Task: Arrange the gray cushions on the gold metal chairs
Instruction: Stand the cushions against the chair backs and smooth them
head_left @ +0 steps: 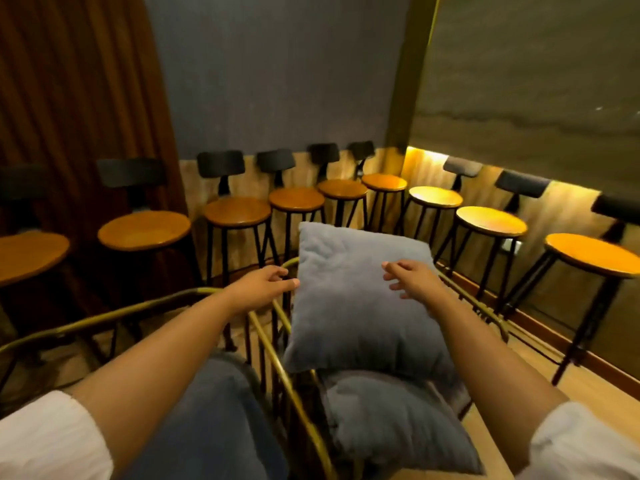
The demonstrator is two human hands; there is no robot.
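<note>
Gray cushions: three — one upright (360, 299), one lying below it (398, 420), one at lower left (214, 420)
Gold metal chairs: two, side by side — left (104, 315), right (287, 386)
Round-seat stools: nine — (31, 254), (143, 230), (237, 211), (296, 199), (343, 188), (384, 182), (435, 196), (491, 220), (594, 254)
Hands: two — left (266, 287), right (410, 278)

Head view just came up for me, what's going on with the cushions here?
A person is standing a gray cushion upright against the back of a gold metal chair. The left hand is at its left edge and the right hand rests open on its front face. A second cushion lies flat on the seat below it, and a third sits on the neighbouring chair to the left.
</note>
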